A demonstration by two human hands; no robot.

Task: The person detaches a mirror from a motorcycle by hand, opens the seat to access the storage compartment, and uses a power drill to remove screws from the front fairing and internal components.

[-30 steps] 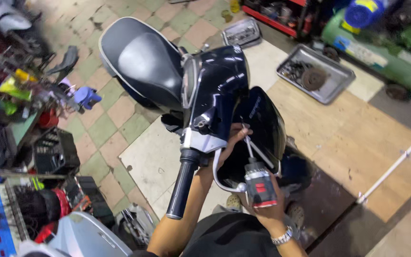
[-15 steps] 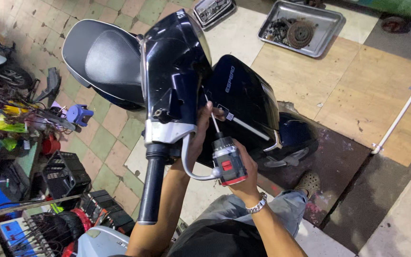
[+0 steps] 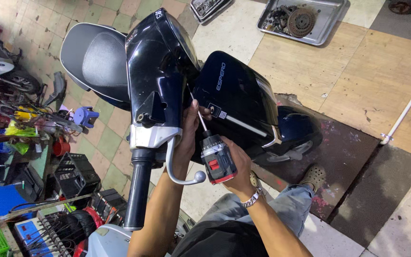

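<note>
My right hand (image 3: 238,164) grips the drill (image 3: 218,163); my left hand (image 3: 190,135) closes around its long bit (image 3: 197,114), near the scooter's handlebar cover (image 3: 160,81). I should keep the bit straight and press gently.

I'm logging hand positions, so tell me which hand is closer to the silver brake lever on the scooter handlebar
Left. The left hand rests against the handlebar housing right beside the brake lever. The right hand sits further to the side, gripping the cordless drill.
</note>
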